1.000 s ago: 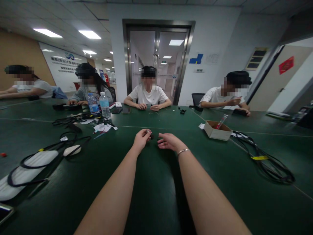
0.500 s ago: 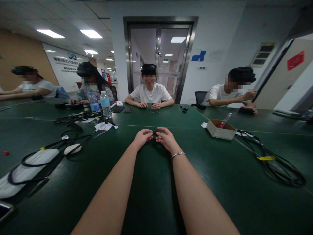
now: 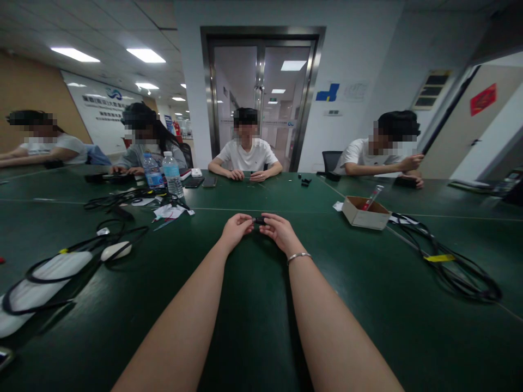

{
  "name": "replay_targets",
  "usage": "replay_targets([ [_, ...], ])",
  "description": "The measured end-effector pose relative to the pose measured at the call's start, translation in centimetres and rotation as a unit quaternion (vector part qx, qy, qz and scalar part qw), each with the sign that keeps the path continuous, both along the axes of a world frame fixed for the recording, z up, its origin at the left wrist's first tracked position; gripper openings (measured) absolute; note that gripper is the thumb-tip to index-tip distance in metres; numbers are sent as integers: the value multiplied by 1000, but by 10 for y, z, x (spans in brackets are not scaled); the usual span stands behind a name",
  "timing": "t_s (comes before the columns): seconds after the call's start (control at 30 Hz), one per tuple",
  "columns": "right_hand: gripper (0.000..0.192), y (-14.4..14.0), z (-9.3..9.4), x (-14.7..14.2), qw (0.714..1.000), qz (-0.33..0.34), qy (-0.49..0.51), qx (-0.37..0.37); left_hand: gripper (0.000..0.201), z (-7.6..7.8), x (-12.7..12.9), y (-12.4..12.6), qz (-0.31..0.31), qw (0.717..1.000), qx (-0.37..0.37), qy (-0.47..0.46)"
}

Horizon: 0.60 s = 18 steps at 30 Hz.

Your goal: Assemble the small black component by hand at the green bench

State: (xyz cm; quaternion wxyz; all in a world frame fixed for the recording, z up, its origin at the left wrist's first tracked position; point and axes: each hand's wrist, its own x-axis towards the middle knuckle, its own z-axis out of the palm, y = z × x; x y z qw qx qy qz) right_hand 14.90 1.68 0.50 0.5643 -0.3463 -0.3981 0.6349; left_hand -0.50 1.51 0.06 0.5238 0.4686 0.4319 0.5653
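Observation:
My left hand [image 3: 237,230] and my right hand [image 3: 279,231] face each other just above the green table [image 3: 253,305]. A small black piece [image 3: 260,221] spans the gap between their fingertips; its exact kind is too small to make out. The left thumb and fingers pinch its left end, where a thin, paler bit shows. Closed round its right end are my right thumb and fingers, which hide part of it. A silver bracelet sits on my right wrist.
An open cardboard box [image 3: 365,213] holding a red-and-clear tube stands right, near a coiled black cable [image 3: 460,272]. Left lie a white power strip [image 3: 53,277], cables and paper scraps [image 3: 169,211]. Two water bottles [image 3: 173,173] stand behind. Several people sit across the table.
My right fingers have closed down onto the black piece, which shows more clearly between the hands. The whole view has shifted slightly, so surroundings appear further left.

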Motion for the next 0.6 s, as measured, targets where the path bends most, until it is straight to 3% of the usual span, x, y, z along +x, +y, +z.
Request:
replay_targets([
  [0.6,20,-2,0,-1,1000,13,-6,17,29,-8,-6,3,-2,997,59,45],
])
